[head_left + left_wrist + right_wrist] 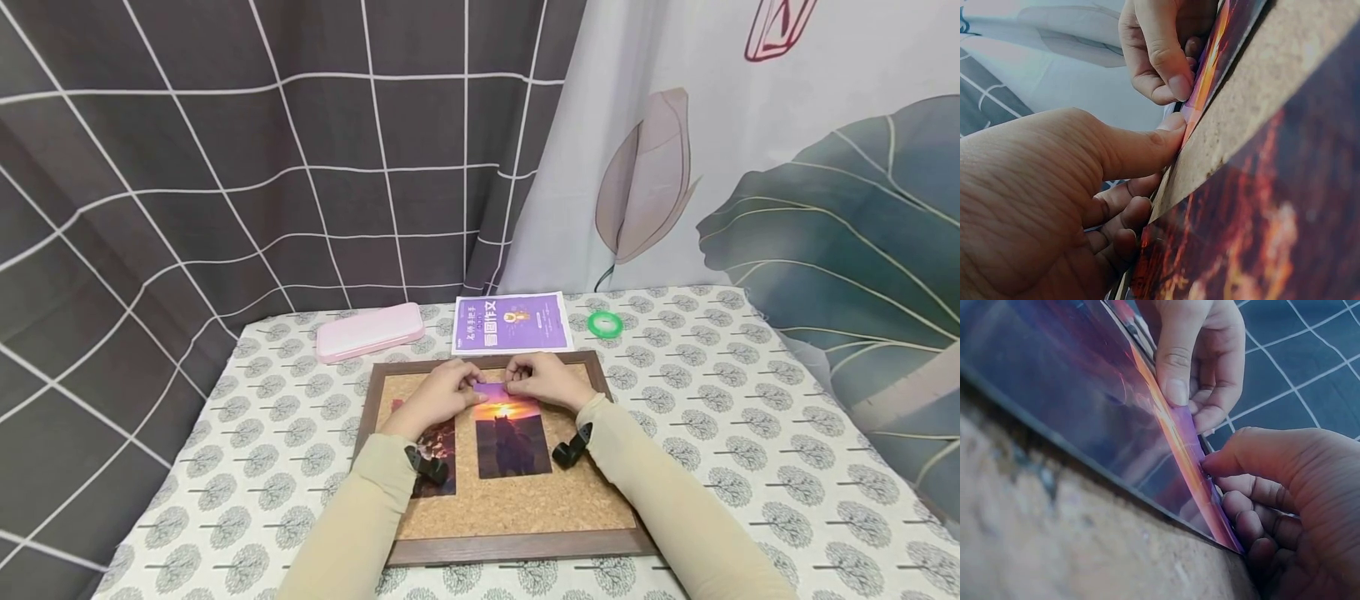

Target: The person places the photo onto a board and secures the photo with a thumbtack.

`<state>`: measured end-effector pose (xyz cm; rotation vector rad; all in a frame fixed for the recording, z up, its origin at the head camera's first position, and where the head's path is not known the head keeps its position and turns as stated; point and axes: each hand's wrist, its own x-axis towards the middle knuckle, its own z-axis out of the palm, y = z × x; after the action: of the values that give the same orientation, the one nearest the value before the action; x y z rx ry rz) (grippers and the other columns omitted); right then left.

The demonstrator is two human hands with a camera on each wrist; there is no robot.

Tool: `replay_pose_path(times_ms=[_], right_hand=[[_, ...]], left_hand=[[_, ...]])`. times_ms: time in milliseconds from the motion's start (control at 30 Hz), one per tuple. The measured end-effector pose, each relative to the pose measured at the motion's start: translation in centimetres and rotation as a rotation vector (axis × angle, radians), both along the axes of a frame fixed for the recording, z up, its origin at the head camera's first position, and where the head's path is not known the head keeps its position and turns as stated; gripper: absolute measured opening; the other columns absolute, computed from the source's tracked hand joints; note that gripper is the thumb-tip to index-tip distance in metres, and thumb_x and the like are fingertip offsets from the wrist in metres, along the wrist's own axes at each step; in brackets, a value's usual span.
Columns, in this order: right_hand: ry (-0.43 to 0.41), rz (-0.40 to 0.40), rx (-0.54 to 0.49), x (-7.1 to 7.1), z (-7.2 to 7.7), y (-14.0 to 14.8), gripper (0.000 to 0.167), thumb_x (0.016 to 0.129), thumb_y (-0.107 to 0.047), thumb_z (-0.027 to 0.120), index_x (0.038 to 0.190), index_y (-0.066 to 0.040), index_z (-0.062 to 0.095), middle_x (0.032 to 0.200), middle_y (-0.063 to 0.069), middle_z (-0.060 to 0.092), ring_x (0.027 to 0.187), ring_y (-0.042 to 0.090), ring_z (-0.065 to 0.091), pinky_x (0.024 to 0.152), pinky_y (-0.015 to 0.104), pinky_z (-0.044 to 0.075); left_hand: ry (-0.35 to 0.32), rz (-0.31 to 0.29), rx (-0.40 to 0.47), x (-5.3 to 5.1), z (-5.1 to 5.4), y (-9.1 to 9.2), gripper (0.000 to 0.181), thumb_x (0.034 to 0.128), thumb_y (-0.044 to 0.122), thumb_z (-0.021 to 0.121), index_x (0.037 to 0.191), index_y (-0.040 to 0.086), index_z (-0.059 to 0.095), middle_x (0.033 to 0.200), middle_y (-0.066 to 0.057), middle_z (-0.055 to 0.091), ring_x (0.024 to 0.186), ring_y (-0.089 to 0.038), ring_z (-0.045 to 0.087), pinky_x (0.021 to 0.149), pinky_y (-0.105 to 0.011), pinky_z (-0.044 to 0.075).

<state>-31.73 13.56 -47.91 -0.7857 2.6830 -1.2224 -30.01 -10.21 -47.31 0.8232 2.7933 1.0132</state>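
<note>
A sunset photo print [513, 450] with a dark horse lies on a framed cork board [525, 512]. My left hand [444, 392] pinches its upper left corner, thumb on the printed face, as the left wrist view also shows. At the top edge, further right, my right hand [549, 379] holds the print between thumb and curled fingers. A small dark spot shows beside the right thumb [1225, 459]; what it is cannot be made out. On the board's left side lies a second, dark reddish print [442, 446], partly hidden by my left forearm.
Behind the board lie a pink case [371, 331], a purple-covered booklet [513, 325] and a green tape roll [604, 325]. A tree-patterned cloth [750, 467] covers the table. Curtains [360, 167] hang along its back and left sides.
</note>
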Motion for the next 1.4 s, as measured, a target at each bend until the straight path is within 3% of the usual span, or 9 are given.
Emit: replay_pose_path(times_ms=[1100, 1400], right_hand=[[-0.063, 0.010, -0.021, -0.18, 0.13, 0.14, 0.008, 0.088, -0.019, 0.072, 0.089, -0.011, 0.074, 0.077, -0.005, 0.066, 0.072, 0.012, 0.059, 0.071, 0.029, 0.049], [-0.066, -0.017, -0.026, -0.44, -0.06, 0.46, 0.004, 0.088, -0.019, 0.072, 0.087, -0.015, 0.074, 0.076, -0.005, 0.066, 0.071, 0.013, 0.060, 0.071, 0.031, 0.049]], left_hand=[[-0.006, 0.005, -0.014, -0.11, -0.36, -0.11, 0.019, 0.0911, 0.021, 0.075, 0.106, 0.012, 0.069, 0.101, -0.001, 0.061, 0.091, -0.014, 0.060, 0.084, -0.033, 0.051], [0.001, 0.007, -0.018, -0.25, -0.35, 0.01, 0.019, 0.0910, 0.021, 0.075, 0.106, 0.011, 0.068, 0.101, 0.000, 0.061, 0.090, -0.013, 0.059, 0.083, -0.032, 0.051]])
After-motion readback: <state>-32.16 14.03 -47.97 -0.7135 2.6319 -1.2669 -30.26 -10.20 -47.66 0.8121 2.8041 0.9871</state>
